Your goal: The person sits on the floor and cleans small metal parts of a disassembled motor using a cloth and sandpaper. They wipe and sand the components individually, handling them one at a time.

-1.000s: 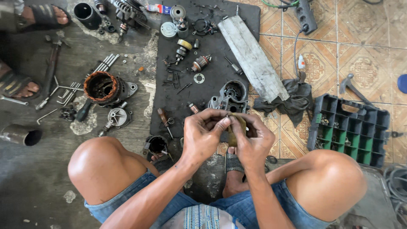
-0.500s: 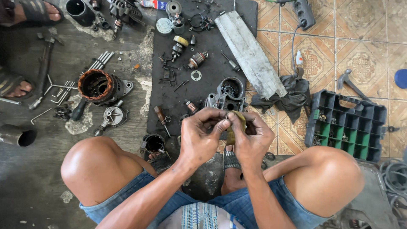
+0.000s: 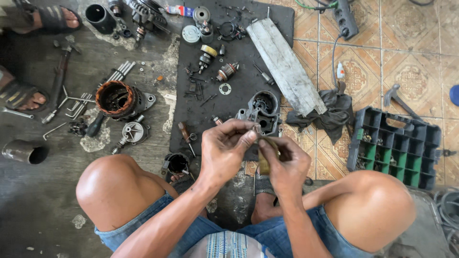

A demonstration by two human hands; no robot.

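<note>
My left hand (image 3: 225, 149) and my right hand (image 3: 286, 165) meet above the front edge of a black mat (image 3: 239, 62). Together they grip a small brass-coloured part (image 3: 264, 160), mostly hidden by the fingers. The left fingertips pinch at its top end, the right hand wraps its lower part. Just beyond the hands lies a grey metal motor housing (image 3: 260, 111). My bare knees frame the hands on both sides.
On the mat lie several small motor parts, a washer (image 3: 224, 88) and a flat grey metal plate (image 3: 284, 64). A copper-wound stator (image 3: 117, 99), hex keys (image 3: 71, 102), a hammer (image 3: 399, 100), a dark rag (image 3: 330, 114), a black compartment tray (image 3: 399, 148). Another person's sandalled feet (image 3: 24, 93) at far left.
The hands stay together on the small part, with the fingers shifting slightly on it. The view has drifted a little; the parts on the floor lie unmoved.
</note>
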